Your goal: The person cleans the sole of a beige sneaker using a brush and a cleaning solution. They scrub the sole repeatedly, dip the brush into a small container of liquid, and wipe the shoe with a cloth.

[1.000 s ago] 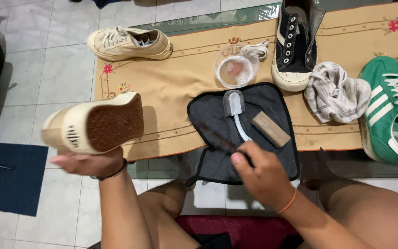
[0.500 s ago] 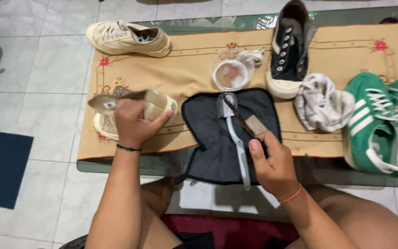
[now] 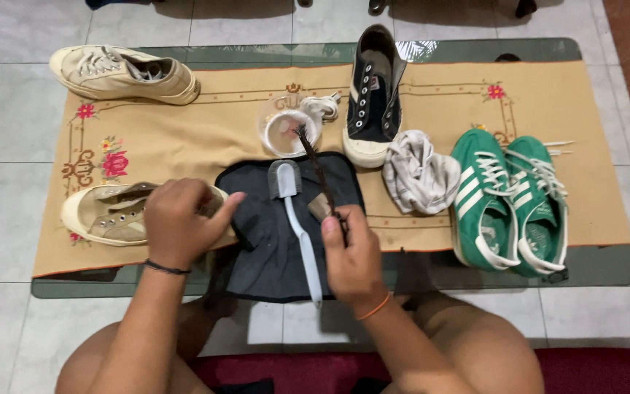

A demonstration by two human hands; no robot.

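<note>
Head view looks down past my knees at the bench (image 3: 607, 266). My left hand (image 3: 178, 222) lies curled over the near cream shoe (image 3: 107, 213) and hides its heel end; whether the fingers grip the upper or only rest on it I cannot tell. My right hand (image 3: 355, 255) pinches a thin dark brush (image 3: 316, 164) by its lower end, which is lost under my fingers, and the bristled tip reaches up over the clear bowl (image 3: 286, 131). A small brown block (image 3: 319, 208) peeks out, half covered, beside that hand. The white brush (image 3: 297, 219) lies on the dark cloth (image 3: 257, 241). Half a second ago the cream shoe was tipped in my left hand; now it sits on the tan mat (image 3: 205, 146), and the dark brush points further up toward the bowl.
</note>
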